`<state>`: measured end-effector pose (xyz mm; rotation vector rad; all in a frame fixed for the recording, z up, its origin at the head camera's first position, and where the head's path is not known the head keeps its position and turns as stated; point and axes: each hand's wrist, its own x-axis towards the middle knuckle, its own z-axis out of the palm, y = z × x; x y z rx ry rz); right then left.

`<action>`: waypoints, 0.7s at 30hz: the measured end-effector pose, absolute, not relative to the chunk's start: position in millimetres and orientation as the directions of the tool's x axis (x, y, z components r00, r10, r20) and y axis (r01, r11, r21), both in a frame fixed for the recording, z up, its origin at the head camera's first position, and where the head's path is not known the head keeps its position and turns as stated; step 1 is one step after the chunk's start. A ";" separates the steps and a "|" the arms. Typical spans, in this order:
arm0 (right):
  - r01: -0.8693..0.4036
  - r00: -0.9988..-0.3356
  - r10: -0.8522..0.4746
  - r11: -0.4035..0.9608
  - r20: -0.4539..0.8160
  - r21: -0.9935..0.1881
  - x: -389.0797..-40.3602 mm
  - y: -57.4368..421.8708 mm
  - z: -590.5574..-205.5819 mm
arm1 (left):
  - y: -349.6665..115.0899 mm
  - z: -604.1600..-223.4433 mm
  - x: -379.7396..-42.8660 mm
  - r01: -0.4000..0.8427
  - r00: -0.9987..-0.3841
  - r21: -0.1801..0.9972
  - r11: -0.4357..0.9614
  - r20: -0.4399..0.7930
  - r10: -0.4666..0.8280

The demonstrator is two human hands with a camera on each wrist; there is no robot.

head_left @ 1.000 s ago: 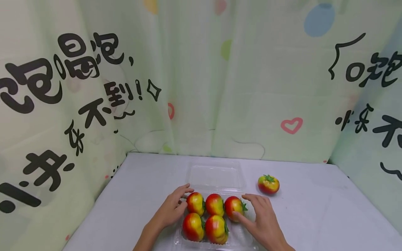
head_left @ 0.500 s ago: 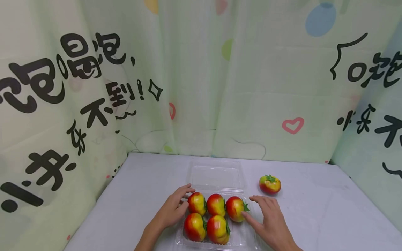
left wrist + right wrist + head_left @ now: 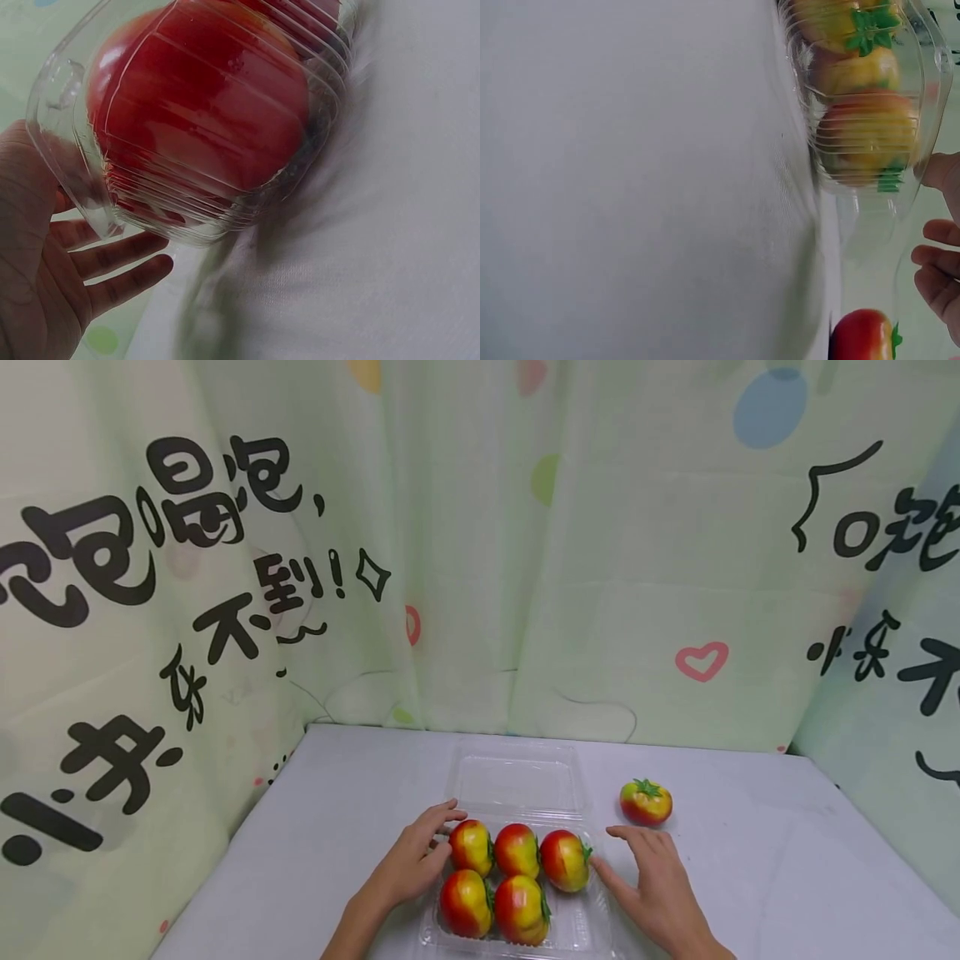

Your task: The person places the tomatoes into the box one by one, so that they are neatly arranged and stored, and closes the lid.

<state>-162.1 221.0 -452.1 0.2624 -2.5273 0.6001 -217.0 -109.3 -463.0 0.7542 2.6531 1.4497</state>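
A clear plastic clamshell box [image 3: 585, 927] lies on the table in the head view, its lid [image 3: 517, 781] folded back. Inside are red-and-yellow tomatoes with green leaves: three in the back row, the rightmost tomato [image 3: 564, 862] among them, and two in front, at left and middle. My left hand [image 3: 408, 864] rests at the box's left side, fingers loosely extended; in the left wrist view they lie by the rim [image 3: 112, 225]. At the right side is my right hand [image 3: 660, 889], fingers spread, thumb at the rim near the rightmost tomato's leaves. It holds nothing.
Another tomato [image 3: 646, 802] sits on the white table [image 3: 750, 860], behind my right hand and right of the lid. A pale green printed curtain [image 3: 600, 568] hangs around the back and sides of the table.
My right hand has drawn away to the right from the rightmost tomato in the back row, which stays in the box. The left hand keeps its place at the box's left side.
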 end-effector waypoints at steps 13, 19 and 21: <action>-0.270 -0.867 -0.042 0.877 0.496 -0.398 -175.0 225.2 -452.5 | -109.9 -461.4 -217.5 0.386 -0.889 0.801 0.458 0.190 0.417; -0.308 -0.826 -0.053 0.876 0.561 -0.370 -181.8 229.9 -453.8 | -109.1 -462.4 -217.5 0.388 -0.887 0.800 0.457 0.189 0.421; -0.321 -0.808 -0.056 0.877 0.586 -0.358 -184.7 232.2 -454.4 | -108.9 -462.7 -217.5 0.394 -0.885 0.797 0.457 0.194 0.424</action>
